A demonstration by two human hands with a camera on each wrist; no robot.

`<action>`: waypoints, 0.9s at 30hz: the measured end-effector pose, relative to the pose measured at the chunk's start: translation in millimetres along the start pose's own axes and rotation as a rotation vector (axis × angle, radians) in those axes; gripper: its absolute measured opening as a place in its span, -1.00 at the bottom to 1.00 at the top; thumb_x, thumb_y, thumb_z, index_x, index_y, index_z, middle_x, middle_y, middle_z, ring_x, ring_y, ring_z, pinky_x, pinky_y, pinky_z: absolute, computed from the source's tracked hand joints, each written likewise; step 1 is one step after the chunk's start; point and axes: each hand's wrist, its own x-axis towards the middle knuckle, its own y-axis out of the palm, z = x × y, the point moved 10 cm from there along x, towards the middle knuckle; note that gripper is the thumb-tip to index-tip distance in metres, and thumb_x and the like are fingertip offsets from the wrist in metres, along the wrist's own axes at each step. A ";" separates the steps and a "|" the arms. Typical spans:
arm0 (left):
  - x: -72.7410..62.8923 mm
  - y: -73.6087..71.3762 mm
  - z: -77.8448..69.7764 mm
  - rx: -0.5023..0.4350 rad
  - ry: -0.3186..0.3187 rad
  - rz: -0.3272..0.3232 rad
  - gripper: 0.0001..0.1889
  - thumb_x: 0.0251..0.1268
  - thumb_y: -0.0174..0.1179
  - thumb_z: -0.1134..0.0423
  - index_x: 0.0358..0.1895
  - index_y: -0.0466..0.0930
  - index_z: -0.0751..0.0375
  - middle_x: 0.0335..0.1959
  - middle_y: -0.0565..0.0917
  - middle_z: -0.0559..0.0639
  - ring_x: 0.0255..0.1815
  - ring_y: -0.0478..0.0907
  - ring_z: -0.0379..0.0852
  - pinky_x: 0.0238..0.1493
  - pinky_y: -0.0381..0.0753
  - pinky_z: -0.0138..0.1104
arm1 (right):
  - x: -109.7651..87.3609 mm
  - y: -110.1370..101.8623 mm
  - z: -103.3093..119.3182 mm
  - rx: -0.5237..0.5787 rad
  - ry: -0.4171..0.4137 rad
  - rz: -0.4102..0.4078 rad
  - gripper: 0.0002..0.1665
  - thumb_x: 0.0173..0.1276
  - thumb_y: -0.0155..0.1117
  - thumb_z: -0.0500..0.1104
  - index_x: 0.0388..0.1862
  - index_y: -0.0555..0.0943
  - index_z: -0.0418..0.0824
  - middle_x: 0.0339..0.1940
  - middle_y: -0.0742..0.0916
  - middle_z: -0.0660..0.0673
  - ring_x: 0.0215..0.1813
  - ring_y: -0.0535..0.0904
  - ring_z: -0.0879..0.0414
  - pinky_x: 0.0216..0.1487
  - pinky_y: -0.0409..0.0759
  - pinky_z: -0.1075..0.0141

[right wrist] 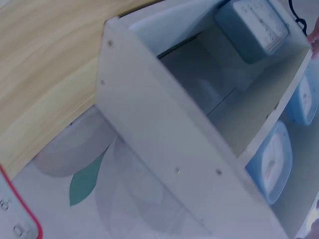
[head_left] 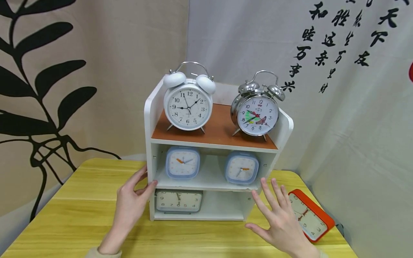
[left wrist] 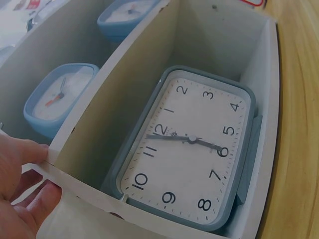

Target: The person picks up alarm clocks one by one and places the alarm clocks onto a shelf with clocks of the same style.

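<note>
A white three-tier shelf (head_left: 219,188) stands on the table. My left hand (head_left: 132,200) grips its left side wall, the thumb at the front edge and the fingers along the outer face. My right hand (head_left: 279,220), fingers straight and spread, is by the shelf's lower right side; whether it touches cannot be told. On top stand a white twin-bell alarm clock (head_left: 188,107) and a silver one (head_left: 257,113). Two blue clocks (head_left: 183,163) sit on the middle level. A grey-framed rectangular clock (left wrist: 187,164) stands at the left of the bottom level.
A red rectangular clock (head_left: 311,215) lies tilted at the table's right, partly behind my right hand. The yellow wood-grain table (head_left: 80,211) carries everything. Behind hangs a cloth (head_left: 129,89) with black leaves and lettering.
</note>
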 end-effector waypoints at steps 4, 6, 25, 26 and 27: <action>0.2 0.4 -0.4 0.002 0.006 0.000 -0.39 0.40 0.33 0.45 0.50 0.45 0.28 0.30 0.65 0.44 0.21 0.68 0.35 -0.15 0.72 -0.67 | -4.4 -6.9 -13.0 -0.014 0.038 0.002 -0.06 0.58 -0.02 0.45 0.58 0.42 -0.22 0.73 0.29 -0.30 0.82 -0.03 -0.17 0.89 -0.19 -0.03; 0.1 0.0 -0.6 0.003 0.008 -0.005 -0.39 0.39 0.34 0.46 0.49 0.45 0.28 0.30 0.66 0.43 0.21 0.68 0.35 -0.16 0.72 -0.67 | -7.2 -9.0 -19.5 -0.030 0.060 0.013 -0.06 0.58 -0.04 0.46 0.60 0.40 -0.20 0.75 0.27 -0.27 0.82 -0.04 -0.15 0.89 -0.19 -0.01; 0.4 -0.7 -0.2 0.010 0.006 -0.009 -0.39 0.37 0.35 0.46 0.48 0.47 0.29 0.28 0.66 0.44 0.13 0.73 0.29 -0.18 0.72 -0.67 | -62.9 -16.5 -84.7 -0.152 0.261 0.159 0.02 0.55 -0.15 0.55 0.55 0.46 -0.21 0.71 0.35 -0.28 0.82 -0.01 -0.12 0.88 -0.27 0.11; 0.5 -0.6 0.4 0.008 0.001 -0.010 -0.39 0.37 0.35 0.46 0.48 0.48 0.28 0.28 0.67 0.44 0.10 0.77 0.18 -0.18 0.72 -0.67 | -66.5 -16.4 -88.0 -0.155 0.270 0.172 0.03 0.55 -0.16 0.55 0.55 0.45 -0.21 0.70 0.35 -0.29 0.82 -0.02 -0.12 0.88 -0.28 0.10; 0.5 -0.5 0.9 0.006 -0.003 -0.012 -0.40 0.37 0.36 0.45 0.47 0.48 0.27 0.28 0.67 0.44 0.06 0.79 0.03 -0.19 0.73 -0.67 | -70.2 -16.5 -91.4 -0.158 0.279 0.183 0.03 0.55 -0.17 0.55 0.55 0.45 -0.22 0.70 0.36 -0.31 0.82 -0.03 -0.11 0.88 -0.27 0.09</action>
